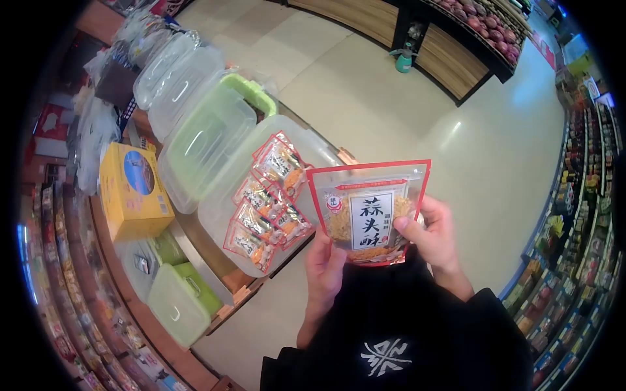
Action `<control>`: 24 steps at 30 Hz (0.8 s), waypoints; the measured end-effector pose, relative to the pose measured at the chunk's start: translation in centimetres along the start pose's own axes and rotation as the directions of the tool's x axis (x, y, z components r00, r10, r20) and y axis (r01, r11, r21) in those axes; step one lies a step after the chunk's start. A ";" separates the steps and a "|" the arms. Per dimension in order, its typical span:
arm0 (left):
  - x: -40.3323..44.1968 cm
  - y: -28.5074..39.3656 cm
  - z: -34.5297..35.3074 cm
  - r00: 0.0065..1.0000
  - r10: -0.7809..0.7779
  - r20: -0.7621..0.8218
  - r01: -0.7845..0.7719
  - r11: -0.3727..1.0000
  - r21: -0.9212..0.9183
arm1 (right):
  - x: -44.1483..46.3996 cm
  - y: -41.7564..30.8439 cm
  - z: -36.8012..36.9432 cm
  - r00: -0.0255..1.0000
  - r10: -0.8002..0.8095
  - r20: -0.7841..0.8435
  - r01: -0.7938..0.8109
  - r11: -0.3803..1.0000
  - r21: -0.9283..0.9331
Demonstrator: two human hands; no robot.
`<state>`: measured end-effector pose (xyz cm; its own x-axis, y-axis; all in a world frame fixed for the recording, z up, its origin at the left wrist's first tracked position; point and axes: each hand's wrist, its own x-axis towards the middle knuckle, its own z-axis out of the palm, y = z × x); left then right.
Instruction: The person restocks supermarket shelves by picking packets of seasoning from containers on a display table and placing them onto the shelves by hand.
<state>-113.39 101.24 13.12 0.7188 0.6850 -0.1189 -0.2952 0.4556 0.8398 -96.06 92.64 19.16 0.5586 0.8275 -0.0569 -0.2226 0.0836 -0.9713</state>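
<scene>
Both hands hold up a clear pouch point(337, 224) of fried garlic bits with a red border and a white label with black characters. My left hand point(324, 268) grips its lower left corner. At the right edge, my right hand point(432, 236) pinches it with the thumb on the front. Just left of the hands, several similar red-edged packets point(262, 218) lie in overlapping rows on a translucent bin lid point(228, 255).
A yellow carton point(135, 189) and several lidded bins point(207, 140) line the counter at left. Shelves of goods point(580, 215) stand at right. Beyond the tiled floor point(391, 124) are a produce stand with red onions point(486, 29) and a green spray bottle point(403, 62).
</scene>
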 end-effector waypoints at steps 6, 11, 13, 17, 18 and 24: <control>-1.1 -2.5 2.9 0.993 -0.031 0.112 0.023 0.997 0.072 | -3.6 0.4 -3.6 0.993 -0.031 -0.116 0.039 0.997 0.069; -2.4 -3.6 6.2 0.999 0.014 0.034 -0.020 0.981 0.191 | -6.5 1.4 -6.4 0.987 0.027 -0.160 -0.016 0.998 0.069; -3.0 -4.2 6.9 0.999 0.040 0.035 -0.048 0.964 0.263 | -7.6 2.5 -7.4 0.983 0.062 -0.173 -0.050 0.996 0.072; -4.3 -6.0 6.9 0.997 0.058 0.043 -0.071 0.908 0.412 | -8.8 4.2 -8.8 0.986 0.031 -0.163 -0.037 0.999 -0.033; -4.8 -6.7 7.1 1.000 0.024 0.005 -0.025 0.943 0.331 | -9.3 4.8 -8.9 0.989 0.035 -0.142 -0.035 0.999 0.003; -6.1 -9.6 5.8 0.998 0.055 -0.027 -0.034 0.866 0.498 | -12.7 9.5 -11.0 0.936 0.346 -0.059 -0.350 0.931 -0.105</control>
<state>-111.29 89.32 8.84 0.6842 0.7240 -0.0872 0.0335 0.0882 0.9955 -96.44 76.85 8.10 0.4930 0.7712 -0.4027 -0.3187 -0.2707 -0.9084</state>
